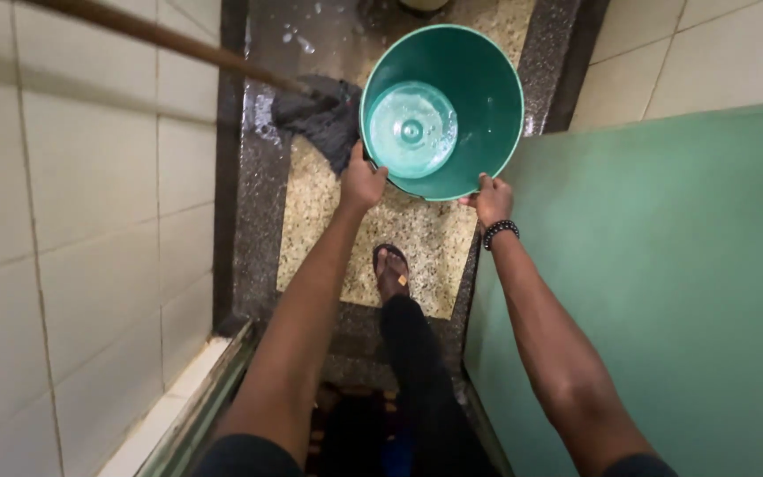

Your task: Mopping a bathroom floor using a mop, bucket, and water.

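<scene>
Head view: left hand grips the green bucket rim at 8 o'clock, right hand at 5 o'clock. Bucket tilted over the wet terrazzo floor, little water left inside. Mop lies at 10 o'clock; the pour looks nearly finished.

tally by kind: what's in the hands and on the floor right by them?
Green bucket: 1, gripped at its rim by the left hand and right hand
Mop: 1
Sandal: 1
Beaded bracelet: 1
Total: 4
</scene>
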